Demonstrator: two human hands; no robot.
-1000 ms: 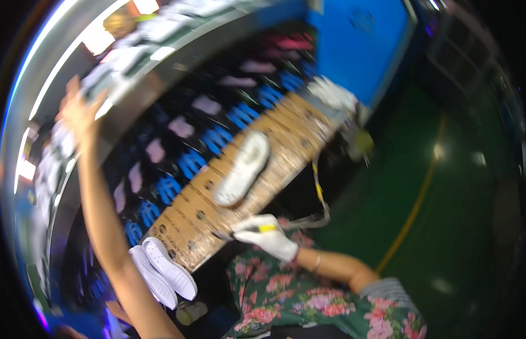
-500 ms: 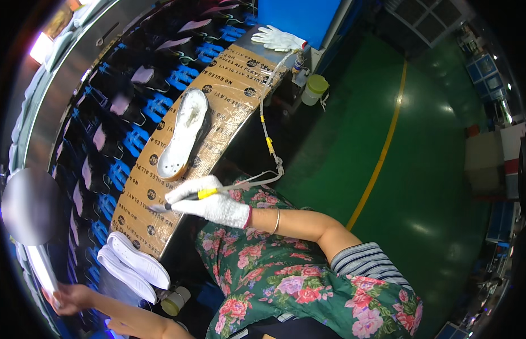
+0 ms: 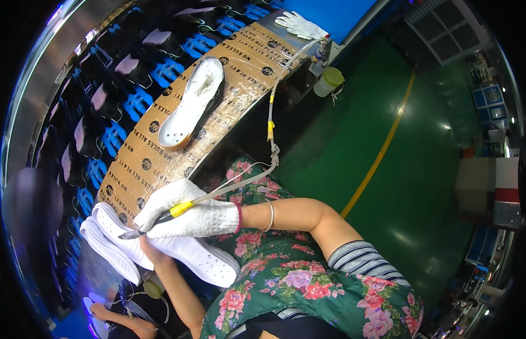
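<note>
My right hand (image 3: 181, 212), in a white knit glove, grips a brush (image 3: 140, 233) with yellow tape and a thin tube running off its handle. The brush tip is beside my bare left hand (image 3: 154, 254), which holds a white shoe sole (image 3: 209, 263) by one end. The other end of that sole, dotted with small holes, points toward my lap. Part of the left hand is behind the glove, and its fingers are mostly hidden. Close by on the left lies a pair of white soles (image 3: 107, 248). A white-topped sole with tan and black sides (image 3: 189, 107) rests on the cardboard.
Brown printed cardboard (image 3: 136, 150) covers the bench. Shoe uppers on blue holders (image 3: 136, 101) line its left. A white glove (image 3: 300, 25) and a lidded pot (image 3: 329, 81) sit at the far end. At lower left, another person's hand (image 3: 99, 311) touches white soles.
My left hand has come in from the far left, bringing the white sole under my right hand. The right hand with the brush has moved slightly left and nearer me.
</note>
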